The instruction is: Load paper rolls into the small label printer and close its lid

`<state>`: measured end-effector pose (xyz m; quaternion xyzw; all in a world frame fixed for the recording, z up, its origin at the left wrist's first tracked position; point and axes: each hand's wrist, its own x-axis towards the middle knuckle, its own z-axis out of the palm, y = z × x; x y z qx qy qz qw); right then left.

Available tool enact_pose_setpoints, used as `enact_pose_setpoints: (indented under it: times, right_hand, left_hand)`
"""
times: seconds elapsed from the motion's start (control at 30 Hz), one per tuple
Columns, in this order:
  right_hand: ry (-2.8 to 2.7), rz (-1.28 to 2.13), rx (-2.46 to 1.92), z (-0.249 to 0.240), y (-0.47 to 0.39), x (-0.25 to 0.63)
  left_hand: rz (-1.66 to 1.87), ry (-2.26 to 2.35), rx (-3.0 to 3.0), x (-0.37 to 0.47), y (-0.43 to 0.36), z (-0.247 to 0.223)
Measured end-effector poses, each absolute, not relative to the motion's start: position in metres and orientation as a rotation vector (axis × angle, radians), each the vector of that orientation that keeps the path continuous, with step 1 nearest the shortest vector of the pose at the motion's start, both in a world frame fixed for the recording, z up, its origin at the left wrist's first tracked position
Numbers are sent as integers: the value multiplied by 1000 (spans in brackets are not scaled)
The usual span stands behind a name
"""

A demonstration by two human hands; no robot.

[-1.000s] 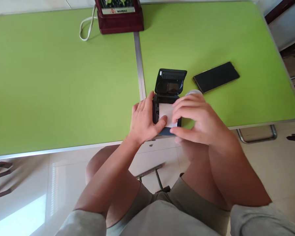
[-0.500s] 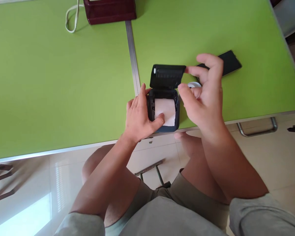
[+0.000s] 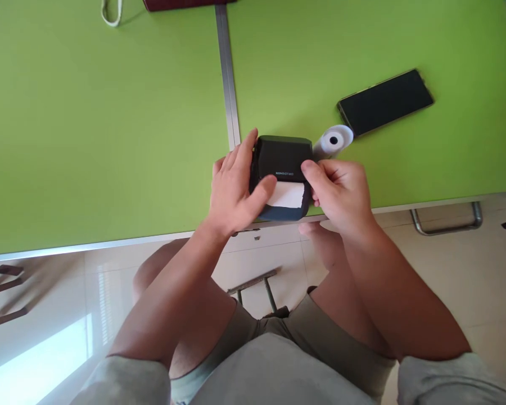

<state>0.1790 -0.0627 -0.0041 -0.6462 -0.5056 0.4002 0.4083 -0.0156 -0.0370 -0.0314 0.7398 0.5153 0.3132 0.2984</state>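
Note:
A small dark label printer (image 3: 283, 154) sits near the front edge of the green table, its lid down over the body. White paper (image 3: 287, 194) sticks out from under the lid's front edge. My left hand (image 3: 238, 194) is wrapped along the printer's left side, its thumb on the left end of the paper. At the right side, my right hand (image 3: 339, 185) is closed, with its thumb on the lid's right front corner and its fingers curled beside the body. Behind that hand lies a white paper roll (image 3: 335, 139) with a dark core.
A black phone (image 3: 385, 104) lies on the green table (image 3: 109, 124), right of the roll. A metal strip (image 3: 227, 73) crosses the tabletop. A dark red object (image 3: 181, 4) and a white cord (image 3: 112, 14) are at the far edge of view.
The printer's lid, raised before, has swung down over the paper. My right hand has moved from the lid's upper edge down to the printer's right side. The view has shifted slightly.

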Motion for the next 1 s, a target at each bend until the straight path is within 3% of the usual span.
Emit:
enact_pose_setpoints:
  times: [0.53,1.0]
  right_hand:
    - [-1345,1338,-1707,6,-51,185]
    - [-1317,1270,-1635,-4,-61,189]
  left_hand:
    - [848,1460,1848,-18,-38,-24]
    - [593,1429,2320,-31,-76,-35]
